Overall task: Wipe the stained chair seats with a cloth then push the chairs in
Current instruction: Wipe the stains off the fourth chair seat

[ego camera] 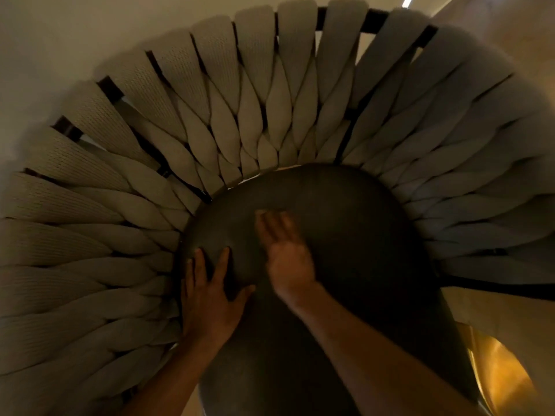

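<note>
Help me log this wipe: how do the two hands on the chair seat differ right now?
The left hand lies near the seat cushion's left edge with fingers spread apart; the right hand is nearer the middle, reaching further toward the woven backrest, fingers together. The left hand looks sharp, the right blurred. Both lie flat with straight fingers on the dark cushion. No cloth is plainly visible under either.

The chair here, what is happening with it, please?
A person leans over a chair and has both hands on its dark seat cushion. The left hand lies flat with spread fingers near the cushion's left edge. The right hand, blurred, lies flat nearer the middle. No cloth is visible. The woven strap backrest curves around the seat.
</note>
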